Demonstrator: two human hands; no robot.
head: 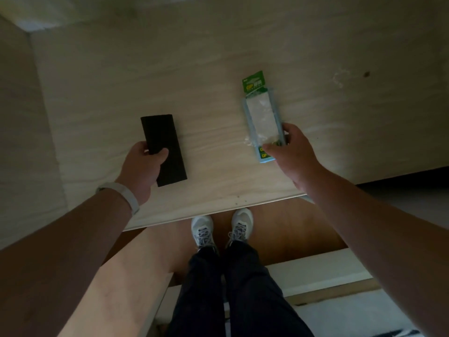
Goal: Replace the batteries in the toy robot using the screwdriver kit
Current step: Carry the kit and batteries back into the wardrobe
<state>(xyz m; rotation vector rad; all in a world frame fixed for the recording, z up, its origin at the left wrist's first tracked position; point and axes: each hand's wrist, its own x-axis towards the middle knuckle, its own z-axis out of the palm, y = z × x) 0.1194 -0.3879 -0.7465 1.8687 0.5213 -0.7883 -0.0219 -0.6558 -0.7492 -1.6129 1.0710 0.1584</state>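
A flat black rectangular case (163, 139), probably the screwdriver kit, lies on the pale wooden table (211, 59) at centre left. My left hand (143, 166) grips its near left edge, thumb on top. To the right lies a clear blister pack of batteries (263, 115) with green card at its far and near ends. My right hand (290, 152) holds the pack's near end between thumb and fingers. The toy robot is not in view.
The table's front edge (218, 210) runs just below both hands. Beneath it I see my legs in dark trousers and white shoes (221, 229) on a brown floor. A pale wall or panel (21, 117) bounds the table on the left. The room is dim.
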